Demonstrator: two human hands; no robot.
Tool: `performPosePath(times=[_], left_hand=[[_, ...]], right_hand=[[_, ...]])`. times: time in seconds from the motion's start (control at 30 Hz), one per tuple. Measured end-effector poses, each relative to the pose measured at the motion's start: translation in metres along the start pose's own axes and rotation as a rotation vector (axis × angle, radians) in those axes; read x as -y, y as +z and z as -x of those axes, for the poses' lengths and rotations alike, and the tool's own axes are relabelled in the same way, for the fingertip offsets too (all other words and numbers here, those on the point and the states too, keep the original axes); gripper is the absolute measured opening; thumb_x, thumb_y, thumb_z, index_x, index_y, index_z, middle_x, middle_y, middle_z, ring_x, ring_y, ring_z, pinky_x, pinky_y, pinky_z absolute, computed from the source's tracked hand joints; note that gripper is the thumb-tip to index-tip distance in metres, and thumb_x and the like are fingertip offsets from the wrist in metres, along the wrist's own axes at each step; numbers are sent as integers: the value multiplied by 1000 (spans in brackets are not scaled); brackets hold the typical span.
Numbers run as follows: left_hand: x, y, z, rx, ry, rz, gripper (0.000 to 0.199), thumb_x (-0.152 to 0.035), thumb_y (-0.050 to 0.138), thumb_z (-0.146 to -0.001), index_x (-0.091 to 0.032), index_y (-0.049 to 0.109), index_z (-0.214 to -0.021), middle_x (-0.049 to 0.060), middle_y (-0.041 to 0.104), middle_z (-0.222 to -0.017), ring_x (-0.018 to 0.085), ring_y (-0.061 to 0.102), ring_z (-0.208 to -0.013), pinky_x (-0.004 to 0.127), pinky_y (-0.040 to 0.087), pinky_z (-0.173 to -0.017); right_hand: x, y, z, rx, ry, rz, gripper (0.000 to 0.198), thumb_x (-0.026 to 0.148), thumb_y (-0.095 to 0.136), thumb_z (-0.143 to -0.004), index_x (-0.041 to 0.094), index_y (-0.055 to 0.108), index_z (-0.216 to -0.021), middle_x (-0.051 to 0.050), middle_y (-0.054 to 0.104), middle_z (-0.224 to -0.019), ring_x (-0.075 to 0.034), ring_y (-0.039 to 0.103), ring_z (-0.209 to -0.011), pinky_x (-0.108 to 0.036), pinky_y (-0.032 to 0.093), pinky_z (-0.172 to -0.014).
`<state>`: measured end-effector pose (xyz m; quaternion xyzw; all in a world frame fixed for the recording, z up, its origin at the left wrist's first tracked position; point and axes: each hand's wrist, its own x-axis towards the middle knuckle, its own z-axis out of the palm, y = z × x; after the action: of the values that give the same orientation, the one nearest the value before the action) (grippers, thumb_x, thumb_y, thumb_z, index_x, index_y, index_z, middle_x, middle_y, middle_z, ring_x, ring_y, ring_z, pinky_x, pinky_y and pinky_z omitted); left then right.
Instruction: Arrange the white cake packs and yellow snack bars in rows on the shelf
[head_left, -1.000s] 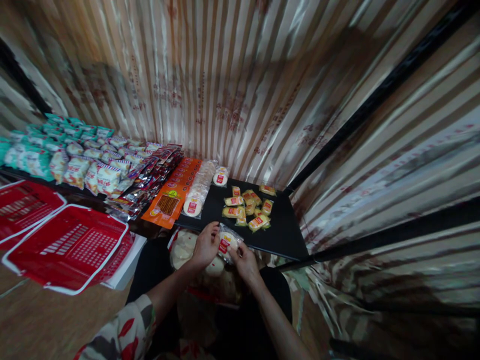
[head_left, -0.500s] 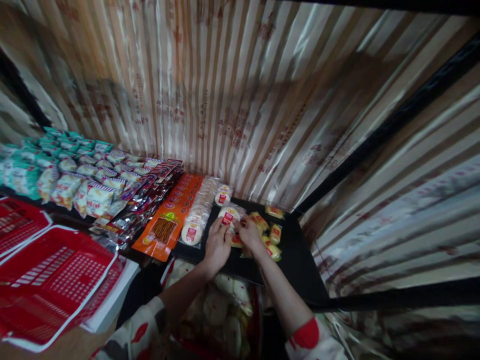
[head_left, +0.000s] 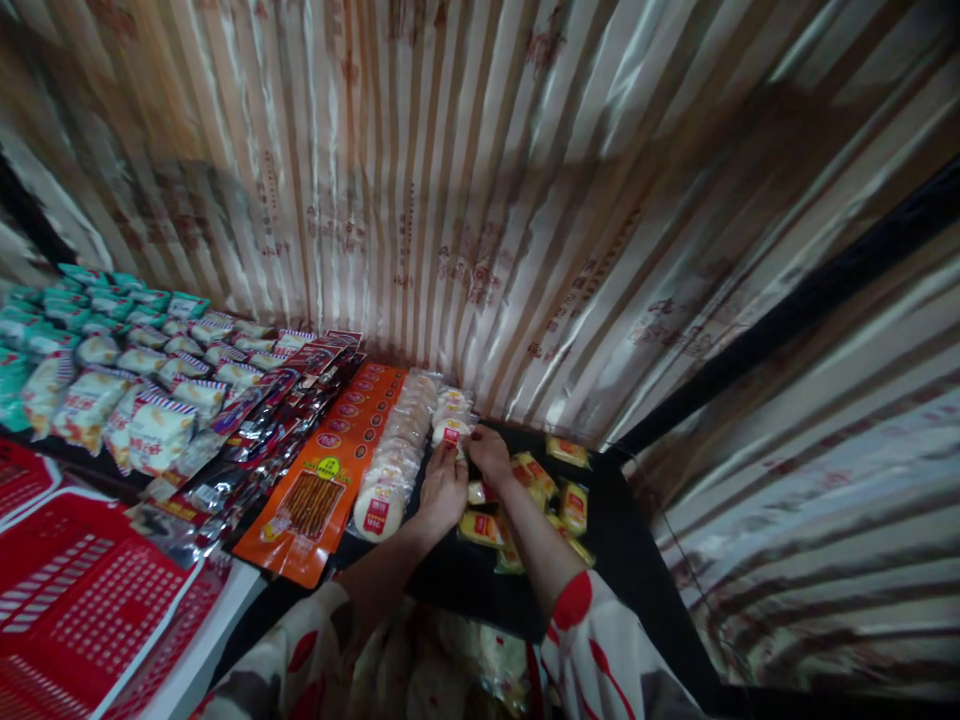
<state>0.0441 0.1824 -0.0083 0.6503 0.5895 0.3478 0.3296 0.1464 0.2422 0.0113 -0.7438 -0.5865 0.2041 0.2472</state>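
From the head view, my left hand (head_left: 444, 492) and right hand (head_left: 491, 455) are drawn narrow, fingertips touching the near end of a round white packet (head_left: 451, 434); pinching or merely pressing, I cannot tell. It lies towards the tabletop's (head_left: 630, 545) back edge, just right of a long packet row (head_left: 401, 440); I judge this the lining-up step; the next move calls for squaring it, then letting go gently.

No words could be read with certainty. Blurred characters were borne by the curtain (head_left: 480, 265), partly in columns; by the orange packet (head_left: 330, 455); by red labels (head_left: 377, 517) on the round white crackers (head_left: 452, 418); and, in red, by striped-edged white bags (head_left: 159, 432).
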Motion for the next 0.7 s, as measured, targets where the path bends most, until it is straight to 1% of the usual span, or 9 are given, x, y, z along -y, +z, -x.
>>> performPosePath(times=[0.07,0.17,0.23,0.33,0.47,0.63,0.7], left_hand=[[5,5,-3,-11,8,1,47,-26,29,-87,-3,47,-124,18,39,-138,24,32,-131,39,23,-110],[10,12,-8,-38,4,19,44,-26,32,-86,-7,50,-122,17,41,-137,25,33,-130,44,24,-109],[12,13,-10,-40,-4,21,43,-25,32,-86,-8,50,-121,17,42,-136,25,33,-130,44,24,-109],[12,11,-13,-28,-3,-10,44,-24,30,-86,-6,50,-121,18,44,-134,25,35,-129,41,24,-109],[12,9,-15,-5,18,-78,45,-20,28,-86,-3,48,-122,19,44,-134,25,35,-129,40,24,-109],[13,8,-15,3,30,-125,45,-16,29,-84,1,46,-123,22,44,-132,25,35,-129,42,23,-109],[11,6,-13,6,39,-112,45,-15,30,-84,0,46,-123,22,44,-133,26,33,-130,44,24,-109]], right_hand=[[-1,5,-5,-9,-18,13,19,26,51,-73,18,66,-83,-3,68,-78,-15,61,-69,-22,41,-61],[-1,10,-8,-16,-34,75,19,25,50,-74,19,65,-84,-3,68,-79,-16,62,-71,-23,42,-62],[-1,13,-9,-27,-27,127,20,25,49,-75,19,64,-86,-4,68,-81,-16,62,-74,-23,42,-63],[-1,18,-8,-40,-19,175,22,26,50,-77,17,61,-93,-6,67,-86,-17,62,-79,-24,43,-66],[-1,24,-11,-65,-34,214,32,27,54,-77,13,55,-106,-11,66,-92,-19,62,-86,-25,44,-71],[2,26,-10,-59,-57,290,29,25,51,-80,11,55,-105,-14,64,-95,-22,61,-89,-27,45,-74],[5,23,-5,-63,-55,305,30,26,50,-81,12,54,-107,-14,63,-97,-22,61,-89,-28,45,-73]])
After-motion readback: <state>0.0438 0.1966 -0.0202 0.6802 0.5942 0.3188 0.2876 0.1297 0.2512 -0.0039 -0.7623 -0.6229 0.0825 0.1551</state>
